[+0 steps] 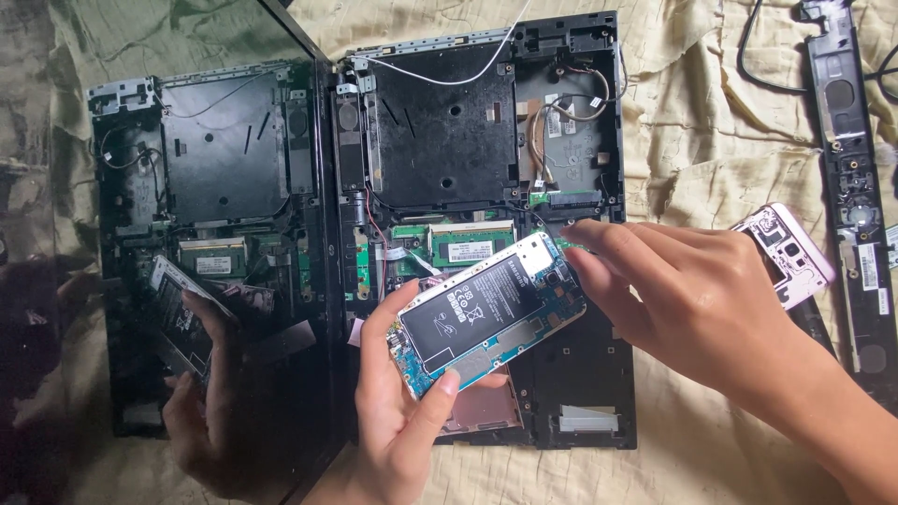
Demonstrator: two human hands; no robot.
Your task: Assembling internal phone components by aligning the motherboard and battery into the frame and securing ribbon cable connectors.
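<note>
Phone (491, 313), back cover off, battery and circuit board bare, tilted, held above the opened laptop base (486, 215) on the cream cloth (711, 122). Gripped at its lower end by the left hand (402, 411), thumb across the bottom edge, fingers behind. Right hand (692, 299) at its upper end, fingertips (580, 257) touching the top corner, not closed around anything. Pink phone cover (786, 252) lying just beyond the right hand. Dark laptop screen (168, 234) at left, mirroring phone and hand. Long black strip (851, 178) at far right.

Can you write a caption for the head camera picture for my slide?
Two hands, left hand and right hand, hold an opened phone above an opened laptop.
</note>
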